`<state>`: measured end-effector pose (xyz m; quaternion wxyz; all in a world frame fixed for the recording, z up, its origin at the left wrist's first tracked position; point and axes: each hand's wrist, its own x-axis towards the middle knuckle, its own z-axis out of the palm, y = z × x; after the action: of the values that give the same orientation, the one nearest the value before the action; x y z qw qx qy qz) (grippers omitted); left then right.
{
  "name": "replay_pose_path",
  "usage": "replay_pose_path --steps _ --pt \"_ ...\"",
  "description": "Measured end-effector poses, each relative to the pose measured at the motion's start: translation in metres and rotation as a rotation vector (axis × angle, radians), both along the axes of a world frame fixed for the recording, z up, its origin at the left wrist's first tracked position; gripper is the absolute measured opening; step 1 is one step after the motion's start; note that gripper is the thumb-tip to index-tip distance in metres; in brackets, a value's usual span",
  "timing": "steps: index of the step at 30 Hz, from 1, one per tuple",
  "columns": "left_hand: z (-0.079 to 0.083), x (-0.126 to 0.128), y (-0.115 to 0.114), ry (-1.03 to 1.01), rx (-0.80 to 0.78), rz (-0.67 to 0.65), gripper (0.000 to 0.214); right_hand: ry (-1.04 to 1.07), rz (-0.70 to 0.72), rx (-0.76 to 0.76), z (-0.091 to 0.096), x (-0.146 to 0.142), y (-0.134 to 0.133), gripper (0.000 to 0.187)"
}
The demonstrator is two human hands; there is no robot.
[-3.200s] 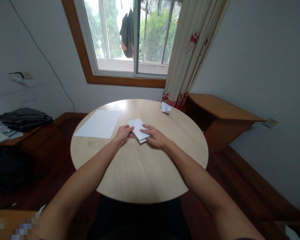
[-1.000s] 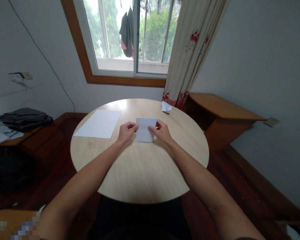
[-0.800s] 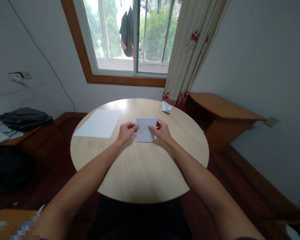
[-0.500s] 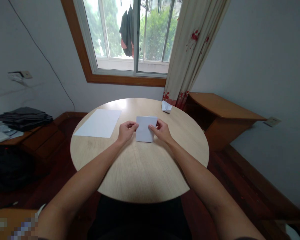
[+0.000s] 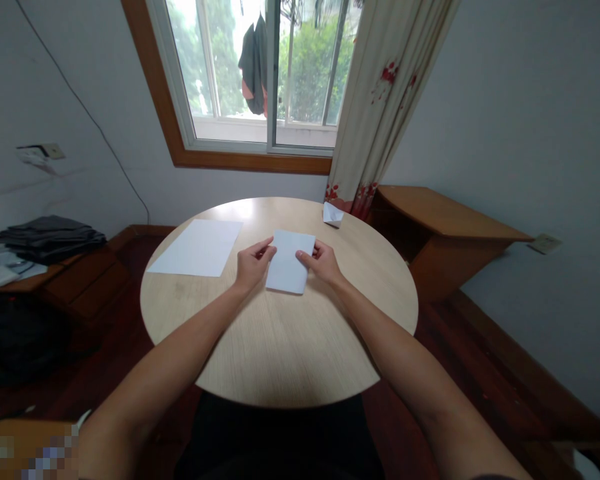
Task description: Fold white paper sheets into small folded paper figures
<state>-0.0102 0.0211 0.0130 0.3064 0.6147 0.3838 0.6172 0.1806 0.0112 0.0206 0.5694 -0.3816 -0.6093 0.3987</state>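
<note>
A folded sheet of white paper (image 5: 286, 272) is held above the middle of the round table, its near edge tilted slightly down to the left. At its left edge, my left hand (image 5: 253, 263) grips the paper between thumb and fingers. My right hand (image 5: 326, 262) pinches the right side, thumb on top and fingers curled behind. A flat white sheet (image 5: 197, 247) lies to the left of my left hand. Near the far right rim stands a small folded paper piece (image 5: 333, 215).
The round wooden table (image 5: 280, 353) is in front of me, below a window (image 5: 260, 73) and a floral curtain (image 5: 380, 100). A brown desk (image 5: 450, 213) stands to the right. Folded dark cloth (image 5: 50, 235) lies on a low cabinet at left.
The folded paper has turned a little and shows a longer face, its near edge now closer to me. My left fingers have shifted slightly at its left edge; my right hand has barely moved.
</note>
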Motion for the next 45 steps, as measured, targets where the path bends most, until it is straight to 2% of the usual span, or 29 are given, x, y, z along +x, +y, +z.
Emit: replay_pose_path --steps 11,23,31,45 --pt "-0.001 -0.001 0.0 0.085 0.088 -0.011 0.04 0.005 -0.014 -0.009 -0.001 -0.001 0.0 0.055" --pt "-0.004 -0.001 0.002 0.039 0.032 -0.008 0.047 -0.003 -0.016 -0.037 0.0 -0.003 0.001 0.05" --pt "-0.005 0.0 0.003 0.041 0.009 -0.016 0.048 0.01 -0.133 -0.095 0.004 0.004 0.004 0.047" --pt "-0.004 0.001 0.002 0.023 -0.023 -0.046 0.047 0.0 -0.141 -0.116 0.003 0.01 0.009 0.053"
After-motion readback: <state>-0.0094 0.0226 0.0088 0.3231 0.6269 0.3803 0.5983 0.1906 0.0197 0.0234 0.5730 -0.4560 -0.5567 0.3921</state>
